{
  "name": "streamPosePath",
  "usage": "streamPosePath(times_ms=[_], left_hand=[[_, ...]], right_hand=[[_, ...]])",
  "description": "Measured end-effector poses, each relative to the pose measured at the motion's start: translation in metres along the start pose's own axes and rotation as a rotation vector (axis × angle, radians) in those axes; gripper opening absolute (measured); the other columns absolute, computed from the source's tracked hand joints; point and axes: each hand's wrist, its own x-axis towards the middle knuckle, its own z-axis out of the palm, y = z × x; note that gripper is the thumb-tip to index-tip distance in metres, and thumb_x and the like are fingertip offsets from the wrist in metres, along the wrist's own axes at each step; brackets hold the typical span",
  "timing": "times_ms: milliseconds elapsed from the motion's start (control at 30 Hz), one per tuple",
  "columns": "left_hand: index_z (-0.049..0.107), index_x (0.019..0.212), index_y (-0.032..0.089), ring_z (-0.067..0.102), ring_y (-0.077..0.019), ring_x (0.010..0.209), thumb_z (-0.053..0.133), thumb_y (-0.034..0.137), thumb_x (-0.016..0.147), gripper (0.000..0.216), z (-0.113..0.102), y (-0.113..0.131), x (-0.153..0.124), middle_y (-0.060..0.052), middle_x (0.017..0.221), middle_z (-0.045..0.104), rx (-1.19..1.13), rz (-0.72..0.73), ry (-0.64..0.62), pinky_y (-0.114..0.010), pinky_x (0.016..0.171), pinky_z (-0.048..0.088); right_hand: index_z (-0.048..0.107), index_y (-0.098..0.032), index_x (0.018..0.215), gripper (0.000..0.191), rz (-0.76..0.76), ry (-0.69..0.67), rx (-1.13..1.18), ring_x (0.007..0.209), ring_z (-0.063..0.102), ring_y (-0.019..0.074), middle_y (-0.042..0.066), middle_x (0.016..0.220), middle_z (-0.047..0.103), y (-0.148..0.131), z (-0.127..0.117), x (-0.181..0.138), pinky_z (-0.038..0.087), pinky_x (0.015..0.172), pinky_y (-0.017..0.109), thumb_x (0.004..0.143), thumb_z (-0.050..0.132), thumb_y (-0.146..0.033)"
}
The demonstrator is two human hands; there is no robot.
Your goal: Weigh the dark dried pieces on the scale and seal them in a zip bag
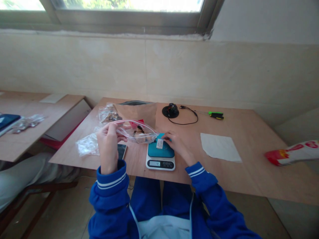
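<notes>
— So, what is sitting nearest the table's (249, 172) front edge?

— A small scale (160, 156), rectangular, with a smooth teal platform and a pale base that is showing a lit display. A white tag (159, 143) is lying on the platform.

— And the hands?

— The left hand (107, 146) is pinching the rim of a clear, crinkly plastic bag (136, 132), fingers clamped on the film, holding it just above the scale's far left corner. Small dark bits are resting inside. The right hand (177, 143) is reaching to the bag's other end, fingers curled together at the film by the tag.

— Any open room?

— To the right a flat white paper sheet (219, 147) is lying on bare plywood. Farther back a brown paper bag (139, 113) is standing, and a round black part (170, 111) with a thin cable is lying near the far edge.
</notes>
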Motion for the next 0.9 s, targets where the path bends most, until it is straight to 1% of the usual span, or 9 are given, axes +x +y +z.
streamPosePath(times_ms=[167,233,367,467,533,600,733,800,900], left_hand=[[0.07,0.086,0.011,0.057,-0.0098,0.045,0.05,0.029,0.076,0.029,0.013,-0.009,-0.002,-0.009,0.072,0.074,-0.017,-0.031,-0.089,-0.017,0.038,0.042],[0.071,0.087,0.011,0.056,-0.0094,0.045,0.051,0.029,0.075,0.029,0.019,-0.013,-0.004,-0.009,0.074,0.074,-0.026,-0.051,-0.131,-0.017,0.038,0.042],[0.071,0.089,0.01,0.058,-0.0099,0.047,0.052,0.031,0.075,0.031,0.033,-0.014,-0.01,-0.009,0.076,0.074,-0.042,-0.08,-0.173,-0.017,0.039,0.042],[0.07,0.09,0.01,0.06,-0.011,0.051,0.053,0.031,0.075,0.032,0.038,-0.013,-0.015,-0.01,0.078,0.074,-0.062,-0.096,-0.181,-0.017,0.041,0.043],[0.07,0.091,0.009,0.06,-0.0107,0.051,0.053,0.032,0.075,0.032,0.039,-0.014,-0.015,-0.01,0.078,0.074,-0.074,-0.106,-0.18,-0.017,0.041,0.043],[0.07,0.091,0.009,0.059,-0.0101,0.05,0.053,0.031,0.075,0.032,0.035,-0.014,-0.014,-0.01,0.079,0.074,-0.09,-0.107,-0.174,-0.017,0.041,0.042],[0.069,0.092,0.01,0.06,-0.0112,0.051,0.052,0.031,0.075,0.032,0.02,-0.013,-0.005,-0.01,0.081,0.074,-0.127,-0.06,-0.094,-0.018,0.041,0.042],[0.068,0.092,0.011,0.06,-0.0108,0.05,0.051,0.03,0.075,0.031,0.012,-0.011,-0.001,-0.01,0.082,0.074,-0.135,-0.034,-0.022,-0.018,0.041,0.041],[0.069,0.091,0.011,0.06,-0.0102,0.051,0.051,0.029,0.075,0.029,0.004,-0.01,0.002,-0.01,0.085,0.074,-0.153,-0.008,0.056,-0.019,0.042,0.041]], right_hand=[[0.071,-0.019,0.091,0.013,-0.053,0.384,0.3,0.091,0.065,0.018,0.005,0.095,0.07,-0.054,-0.027,0.014,0.054,0.081,0.032,0.083,0.069,-0.029],[0.07,-0.021,0.096,0.017,-0.123,0.46,0.38,0.095,0.065,0.0173,0.005,0.098,0.07,-0.084,-0.039,0.02,0.054,0.084,0.031,0.083,0.07,-0.032],[0.067,-0.025,0.11,0.024,-0.303,0.105,0.33,0.108,0.061,0.0182,0.004,0.114,0.067,-0.129,-0.053,0.03,0.052,0.094,0.034,0.087,0.066,-0.031],[0.063,-0.028,0.12,0.033,-0.387,-0.076,0.238,0.119,0.056,0.0197,0.004,0.125,0.062,-0.138,-0.057,0.033,0.05,0.1,0.037,0.087,0.064,-0.029],[0.062,-0.027,0.121,0.033,-0.37,-0.054,0.234,0.118,0.056,0.0196,0.004,0.127,0.06,-0.133,-0.058,0.033,0.05,0.099,0.037,0.088,0.063,-0.03],[0.062,-0.025,0.118,0.027,-0.298,0.061,0.275,0.109,0.06,0.0175,0.005,0.123,0.062,-0.119,-0.056,0.031,0.051,0.095,0.035,0.092,0.056,-0.03],[0.063,-0.018,0.105,0.022,-0.06,0.303,0.321,0.091,0.064,0.0159,0.006,0.103,0.067,-0.068,-0.033,0.026,0.053,0.084,0.034,0.093,0.045,-0.021],[0.063,-0.015,0.106,0.022,-0.018,0.138,0.21,0.098,0.064,0.0194,0.01,0.107,0.067,-0.042,-0.012,0.023,0.053,0.087,0.037,0.089,0.049,-0.018],[0.061,-0.016,0.12,0.034,-0.146,-0.103,0.023,0.12,0.055,0.0238,0.013,0.126,0.062,-0.019,0.021,0.02,0.042,0.105,0.045,0.086,0.057,-0.018]])
